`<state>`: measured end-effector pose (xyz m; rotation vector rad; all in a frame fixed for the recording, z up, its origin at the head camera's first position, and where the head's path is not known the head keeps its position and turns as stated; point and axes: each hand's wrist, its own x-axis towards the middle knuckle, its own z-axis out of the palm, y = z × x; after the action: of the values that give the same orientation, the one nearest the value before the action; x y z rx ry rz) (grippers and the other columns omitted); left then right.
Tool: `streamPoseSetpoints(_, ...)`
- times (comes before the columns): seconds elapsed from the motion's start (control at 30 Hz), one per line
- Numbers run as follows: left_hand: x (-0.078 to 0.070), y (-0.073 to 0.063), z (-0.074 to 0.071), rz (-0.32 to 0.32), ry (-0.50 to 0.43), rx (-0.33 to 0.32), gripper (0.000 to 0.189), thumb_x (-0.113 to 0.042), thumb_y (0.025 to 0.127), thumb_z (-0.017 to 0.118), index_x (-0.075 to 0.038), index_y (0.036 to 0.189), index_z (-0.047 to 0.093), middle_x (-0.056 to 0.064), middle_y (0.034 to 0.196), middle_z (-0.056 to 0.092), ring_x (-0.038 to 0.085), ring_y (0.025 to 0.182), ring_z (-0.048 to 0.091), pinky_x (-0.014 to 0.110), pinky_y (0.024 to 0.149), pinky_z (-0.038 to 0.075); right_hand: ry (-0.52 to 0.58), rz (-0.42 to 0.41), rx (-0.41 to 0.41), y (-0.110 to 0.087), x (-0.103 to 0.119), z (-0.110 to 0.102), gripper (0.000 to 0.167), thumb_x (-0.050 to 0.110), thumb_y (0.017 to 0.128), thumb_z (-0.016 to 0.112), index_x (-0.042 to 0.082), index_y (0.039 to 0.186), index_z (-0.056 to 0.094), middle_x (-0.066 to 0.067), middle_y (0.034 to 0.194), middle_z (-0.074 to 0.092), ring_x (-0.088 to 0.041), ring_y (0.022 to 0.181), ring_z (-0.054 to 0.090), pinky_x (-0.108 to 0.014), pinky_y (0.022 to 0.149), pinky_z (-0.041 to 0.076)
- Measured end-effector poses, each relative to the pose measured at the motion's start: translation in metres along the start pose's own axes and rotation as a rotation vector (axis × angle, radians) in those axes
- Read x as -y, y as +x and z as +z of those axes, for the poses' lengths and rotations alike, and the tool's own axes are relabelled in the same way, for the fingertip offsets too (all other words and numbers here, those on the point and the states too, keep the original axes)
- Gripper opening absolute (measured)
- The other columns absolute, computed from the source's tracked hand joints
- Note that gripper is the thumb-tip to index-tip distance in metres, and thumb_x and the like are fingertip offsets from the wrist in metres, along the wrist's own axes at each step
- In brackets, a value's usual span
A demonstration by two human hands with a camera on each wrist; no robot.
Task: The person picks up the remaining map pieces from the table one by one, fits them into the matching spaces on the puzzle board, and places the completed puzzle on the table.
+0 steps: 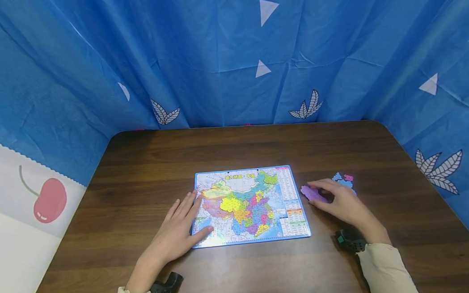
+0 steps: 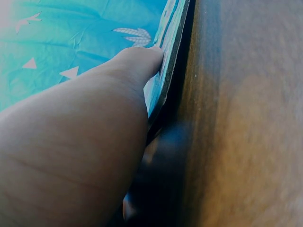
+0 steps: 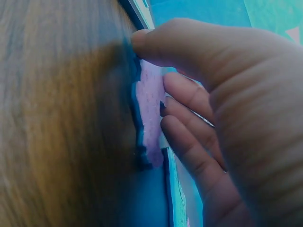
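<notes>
A magnetic map puzzle board (image 1: 294, 230) of China lies flat on the table, its coloured pieces filling most of the map. My left hand (image 1: 179, 232) rests on the board's left edge, fingers spread and thumb on the lower left; in the left wrist view the thumb (image 2: 142, 61) lies along the edge. To the right of the board, my right hand (image 1: 344, 204) pinches a purple puzzle piece (image 1: 312, 194) between thumb and fingers, low over the table. The same purple piece (image 3: 151, 109) stands out in the right wrist view, partly hidden by the thumb.
Just beyond the right hand lie blue puzzle pieces (image 1: 344, 183) and a small pink piece (image 1: 348, 177), partly covered by that hand. The dark wooden table (image 1: 139, 170) ends at a blue curtain (image 1: 222, 75) behind and to the sides.
</notes>
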<state>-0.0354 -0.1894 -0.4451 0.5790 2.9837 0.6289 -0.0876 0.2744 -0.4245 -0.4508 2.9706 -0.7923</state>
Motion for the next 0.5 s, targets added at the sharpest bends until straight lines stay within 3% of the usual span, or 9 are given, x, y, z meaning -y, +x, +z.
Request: streamPoseSetpoints(0.5, -0.0006, -0.0004, -0.0005, 0.004, -0.003, -0.018, 0.093, -0.067, 0.095, 0.057, -0.009, 0.163, 0.030, 0.010, 0.172, 0.020, 0.031, 0.159, 0.020, 0.056, 0.128, 0.014, -0.007, -0.007, -0.034, 0.0000, 0.0070, -0.0034, 0.054, 0.030, 0.090, 0.082, 0.018, 0.139, 0.065, -0.013, 0.139, 0.066, -0.041, 0.127, 0.060, -0.061, 0.099, 0.054)
